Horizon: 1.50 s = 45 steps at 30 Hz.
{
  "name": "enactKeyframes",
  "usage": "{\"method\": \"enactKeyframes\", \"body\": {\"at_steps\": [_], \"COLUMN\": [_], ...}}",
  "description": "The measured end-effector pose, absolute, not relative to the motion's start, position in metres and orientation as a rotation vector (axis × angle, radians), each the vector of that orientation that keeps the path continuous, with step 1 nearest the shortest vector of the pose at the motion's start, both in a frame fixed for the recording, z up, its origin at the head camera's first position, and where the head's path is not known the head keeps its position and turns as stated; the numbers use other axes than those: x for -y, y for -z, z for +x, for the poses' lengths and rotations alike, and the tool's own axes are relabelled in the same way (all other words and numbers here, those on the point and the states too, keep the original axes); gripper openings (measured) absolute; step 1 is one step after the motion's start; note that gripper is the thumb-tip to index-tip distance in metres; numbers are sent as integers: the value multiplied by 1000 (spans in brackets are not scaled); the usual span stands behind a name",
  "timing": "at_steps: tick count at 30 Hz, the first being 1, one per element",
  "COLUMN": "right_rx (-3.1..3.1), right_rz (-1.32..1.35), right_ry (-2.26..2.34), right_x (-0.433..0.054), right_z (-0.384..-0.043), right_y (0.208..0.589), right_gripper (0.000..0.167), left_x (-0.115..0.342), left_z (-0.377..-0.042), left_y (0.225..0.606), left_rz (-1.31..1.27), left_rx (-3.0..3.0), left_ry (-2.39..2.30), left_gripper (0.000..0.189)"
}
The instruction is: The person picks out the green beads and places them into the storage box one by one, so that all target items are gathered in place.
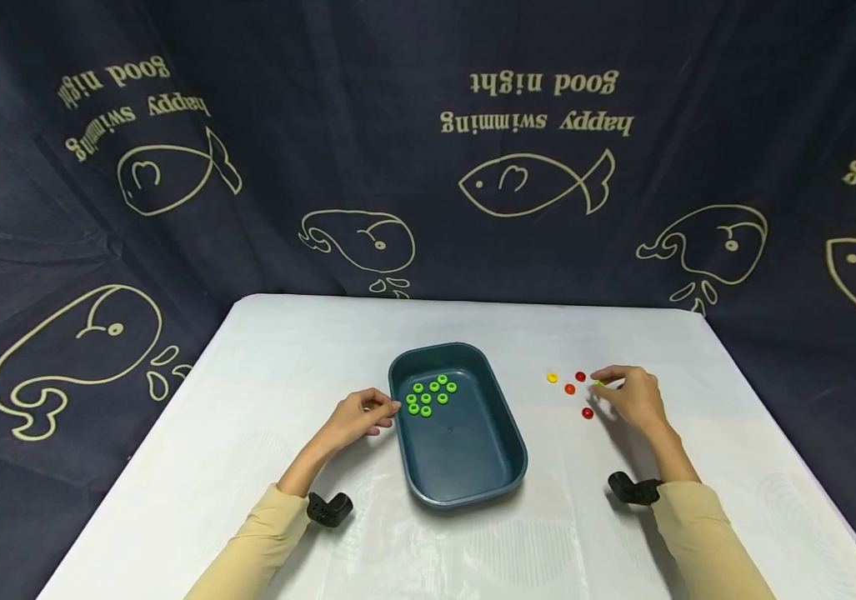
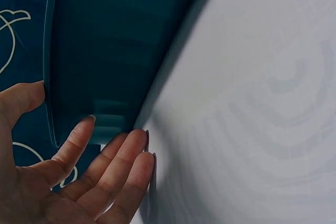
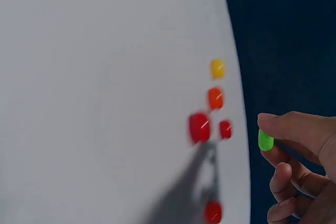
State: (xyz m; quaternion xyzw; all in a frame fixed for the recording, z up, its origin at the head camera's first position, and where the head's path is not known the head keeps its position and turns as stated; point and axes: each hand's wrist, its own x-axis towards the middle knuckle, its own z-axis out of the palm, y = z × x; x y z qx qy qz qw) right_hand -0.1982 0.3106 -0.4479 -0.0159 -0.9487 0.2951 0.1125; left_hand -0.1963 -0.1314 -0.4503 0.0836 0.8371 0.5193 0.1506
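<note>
A dark blue-green tray (image 1: 465, 492) stands on the white table, with several green ring beads (image 1: 426, 398) inside near its far left part. My left hand (image 1: 360, 416) is at the tray's left side. In the left wrist view its thumb (image 2: 26, 97) touches the rim and its fairly straight fingers (image 2: 126, 156) lie along the outer wall. On the right, my right hand (image 1: 633, 398) pinches one green bead (image 3: 266, 140) between thumb and a fingertip, held above the table. Near that hand lie a yellow bead (image 1: 553, 377), an orange bead (image 1: 570, 389) and red beads (image 1: 588, 413).
The white table (image 1: 307, 333) runs up to a dark curtain (image 1: 428, 167) printed with fish, whales and lettering. Each wrist wears a black camera, on the left (image 1: 329, 509) and right (image 1: 633, 488). Table surface lies between the tray and the loose beads.
</note>
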Motion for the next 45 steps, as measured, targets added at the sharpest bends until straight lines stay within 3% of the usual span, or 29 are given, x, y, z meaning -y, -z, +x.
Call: {"method": "enactKeyframes", "body": {"at_steps": [10, 15, 21, 30, 45], "right_rx": [2732, 2715, 2659, 2628, 2650], "right_rz": [17, 67, 152, 220, 335], "right_ry": [-928, -960, -997, -1109, -1157], "right_x": [-276, -256, -229, -189, -137], "right_z": [-215, -224, -235, -243, -249], "right_y": [421, 412, 403, 398, 396], "right_gripper": [20, 20, 18, 18, 18], "left_x": [134, 131, 133, 127, 133], "left_z": [-196, -187, -194, -179, -198], "left_y": [453, 436, 453, 421, 454], "left_rz": [255, 272, 240, 265, 238], "left_rx": [-2397, -2381, -2403, -2377, -2414], "left_ry": [-1498, -1494, -1498, -1488, -1490], "left_gripper": [38, 35, 38, 33, 38]}}
